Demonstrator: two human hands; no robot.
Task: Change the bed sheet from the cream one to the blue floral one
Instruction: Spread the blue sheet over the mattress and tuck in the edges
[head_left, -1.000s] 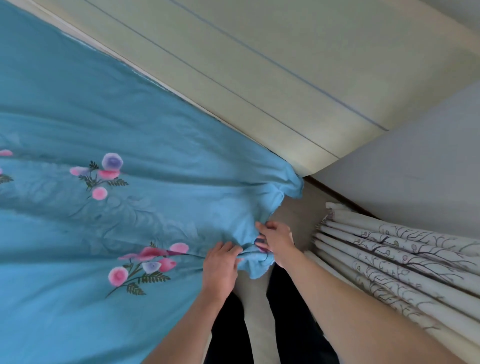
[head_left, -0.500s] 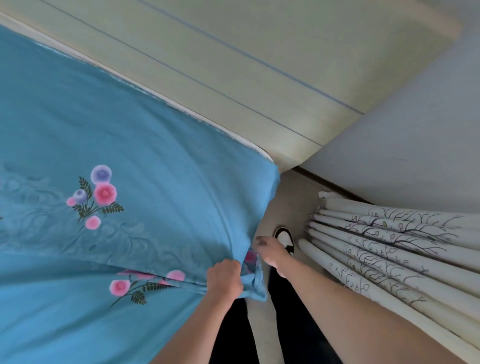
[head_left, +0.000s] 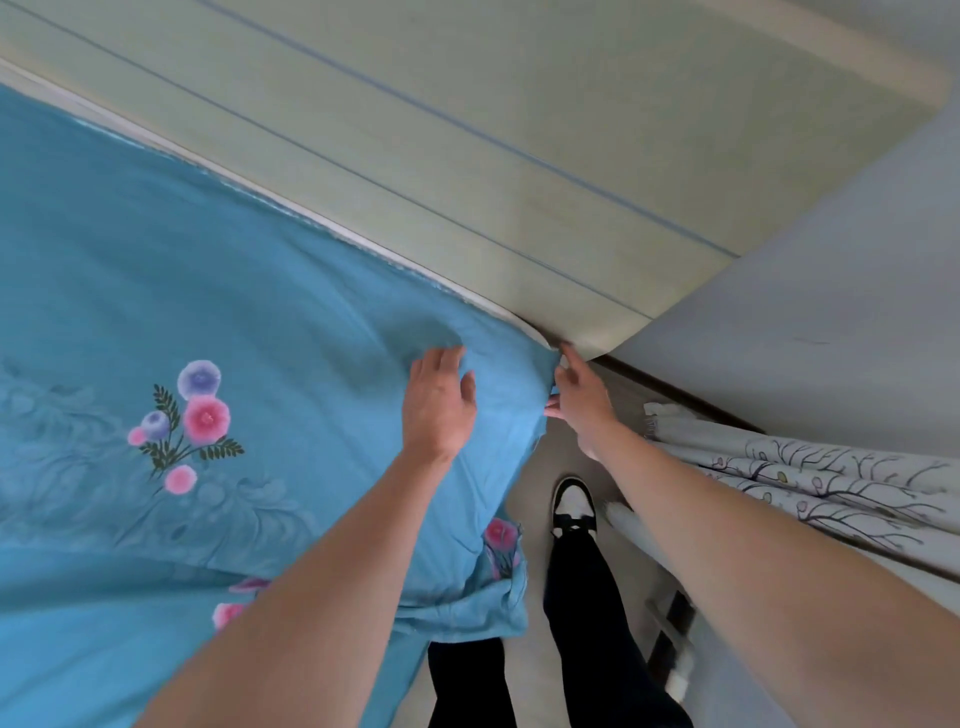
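no readable text, no labels, no brands, no numbers

We have a single view, a wide-angle head camera looking steeply down and forward over a bed corner. Both forearms run up from the bottom edge, with the left hand (head_left: 439, 402) and right hand (head_left: 579, 402) close, near mid-frame. The blue floral sheet (head_left: 208, 291) fills the left, the headboard (head_left: 467, 130) the top, the curtain (head_left: 831, 483) the right, bent by the lens.
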